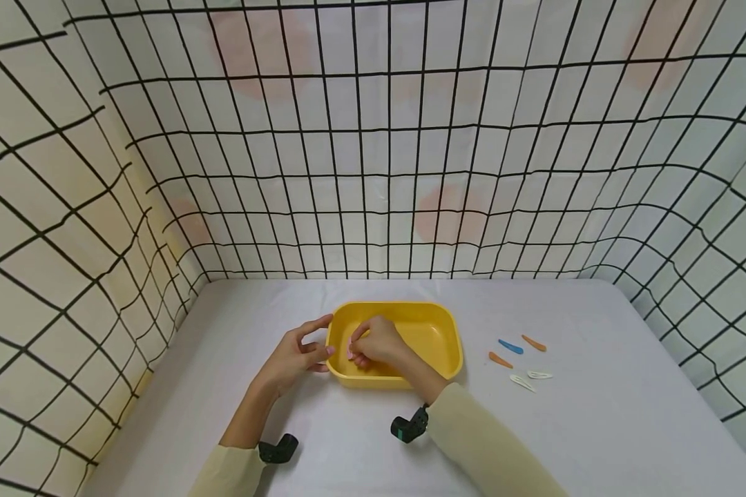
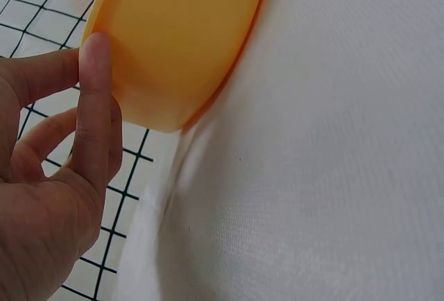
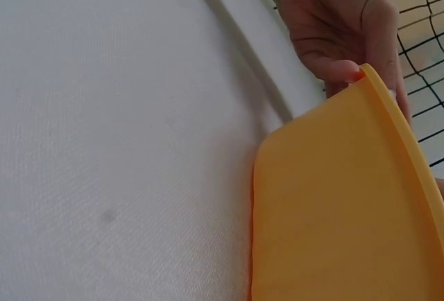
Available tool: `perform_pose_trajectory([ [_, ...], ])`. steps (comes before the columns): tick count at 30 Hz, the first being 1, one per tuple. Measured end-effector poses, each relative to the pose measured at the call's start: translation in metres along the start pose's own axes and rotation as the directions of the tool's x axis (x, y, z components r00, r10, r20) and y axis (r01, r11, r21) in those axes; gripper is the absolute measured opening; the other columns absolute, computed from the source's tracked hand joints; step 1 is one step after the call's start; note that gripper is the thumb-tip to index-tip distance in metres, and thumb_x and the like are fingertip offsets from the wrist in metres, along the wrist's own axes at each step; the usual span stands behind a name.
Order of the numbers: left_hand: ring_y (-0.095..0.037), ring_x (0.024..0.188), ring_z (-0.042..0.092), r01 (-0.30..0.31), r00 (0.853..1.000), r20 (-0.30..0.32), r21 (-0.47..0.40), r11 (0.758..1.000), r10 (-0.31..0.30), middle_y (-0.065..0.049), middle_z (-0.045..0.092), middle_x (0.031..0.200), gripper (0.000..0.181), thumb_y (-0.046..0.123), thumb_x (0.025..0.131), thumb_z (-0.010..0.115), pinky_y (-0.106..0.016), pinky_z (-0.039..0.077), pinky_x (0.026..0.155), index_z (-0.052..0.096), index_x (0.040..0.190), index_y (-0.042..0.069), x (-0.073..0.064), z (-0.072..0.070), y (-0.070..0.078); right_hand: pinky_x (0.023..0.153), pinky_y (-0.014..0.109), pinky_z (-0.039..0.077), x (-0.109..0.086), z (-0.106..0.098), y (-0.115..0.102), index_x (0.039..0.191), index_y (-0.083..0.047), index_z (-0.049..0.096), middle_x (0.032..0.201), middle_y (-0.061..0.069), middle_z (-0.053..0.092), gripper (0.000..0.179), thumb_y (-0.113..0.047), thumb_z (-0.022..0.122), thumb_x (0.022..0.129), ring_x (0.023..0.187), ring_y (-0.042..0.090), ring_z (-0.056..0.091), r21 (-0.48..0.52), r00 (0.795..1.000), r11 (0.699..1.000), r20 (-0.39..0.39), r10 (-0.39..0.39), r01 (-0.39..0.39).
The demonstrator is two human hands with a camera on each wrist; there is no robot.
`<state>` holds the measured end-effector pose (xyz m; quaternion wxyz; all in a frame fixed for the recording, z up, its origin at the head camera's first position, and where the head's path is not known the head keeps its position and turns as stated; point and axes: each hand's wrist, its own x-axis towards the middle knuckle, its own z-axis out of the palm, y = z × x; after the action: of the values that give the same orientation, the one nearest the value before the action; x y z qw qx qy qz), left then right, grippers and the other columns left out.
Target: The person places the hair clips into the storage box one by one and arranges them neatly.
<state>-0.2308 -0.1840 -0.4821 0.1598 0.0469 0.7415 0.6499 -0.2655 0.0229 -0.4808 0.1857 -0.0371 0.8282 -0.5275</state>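
A shallow yellow tray (image 1: 423,338) stands on the white table. At its left end, my left hand (image 1: 295,355) grips the rim, its thumb and fingers spread along the edge. The left wrist view shows the left thumb (image 2: 96,72) against the tray's wall. My right hand (image 1: 378,342) reaches inside the left part of the tray with curled fingers, pinching a small pink hair clip (image 1: 351,348), mostly hidden by the fingers. In the right wrist view, the left hand (image 3: 340,23) appears at the tray's corner; the right fingers' grip is hidden there.
Right of the tray lie several snap hair clips: orange clips (image 1: 500,360), a blue clip (image 1: 510,346) and white clips (image 1: 522,383). Black wire grid panels (image 1: 388,172) enclose the white table (image 1: 584,428) at the back and sides.
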Motion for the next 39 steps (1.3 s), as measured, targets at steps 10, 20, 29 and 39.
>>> perform_pose_trajectory([
  [10,-0.031,0.094,0.070,-0.004,1.000,0.003,-0.007,1.000,0.004,-0.011,0.040,0.159,0.070,0.003,0.094,0.072,-0.032,0.065,0.075,0.045,0.157,0.020,0.000,0.000,0.000,0.051,0.026,0.060,0.001,0.006,-0.004,0.085,0.001,0.069,0.066,0.012,0.071,0.007,0.000,0.074,0.088,0.048,0.016,0.065,-0.025,1.000,0.999,-0.018,0.022,-0.022],
  [20,-0.034,0.102,0.071,0.009,1.000,-0.010,-0.009,1.000,-0.009,-0.010,0.041,0.159,0.069,0.002,0.094,0.071,-0.032,0.065,0.076,0.047,0.156,0.022,0.000,0.002,0.002,0.051,0.027,0.060,-0.003,0.003,-0.002,0.092,0.000,0.066,0.065,0.011,0.069,0.012,-0.002,0.077,0.087,0.049,0.017,0.065,-0.012,0.999,0.999,-0.023,0.034,-0.034],
  [29,-0.032,0.103,0.072,0.004,1.000,-0.010,-0.018,1.000,-0.004,-0.011,0.042,0.158,0.069,0.003,0.093,0.072,-0.032,0.065,0.074,0.047,0.156,0.019,0.001,0.002,0.000,0.052,0.025,0.057,-0.011,-0.017,0.005,0.101,-0.005,0.068,0.067,0.010,0.069,0.019,-0.017,0.078,0.090,0.052,0.017,0.063,-0.048,0.999,0.999,-0.024,-0.025,0.024],
  [39,-0.027,0.095,0.073,0.002,0.999,-0.034,-0.010,1.000,-0.002,-0.008,0.041,0.160,0.069,0.002,0.093,0.072,-0.031,0.065,0.071,0.048,0.155,0.019,0.002,0.003,-0.001,0.065,0.031,0.064,-0.029,-0.055,0.013,0.113,-0.006,0.067,0.090,0.012,0.074,0.028,-0.022,0.078,0.092,0.066,0.021,0.069,-0.011,0.999,1.000,-0.044,-0.021,0.021],
])
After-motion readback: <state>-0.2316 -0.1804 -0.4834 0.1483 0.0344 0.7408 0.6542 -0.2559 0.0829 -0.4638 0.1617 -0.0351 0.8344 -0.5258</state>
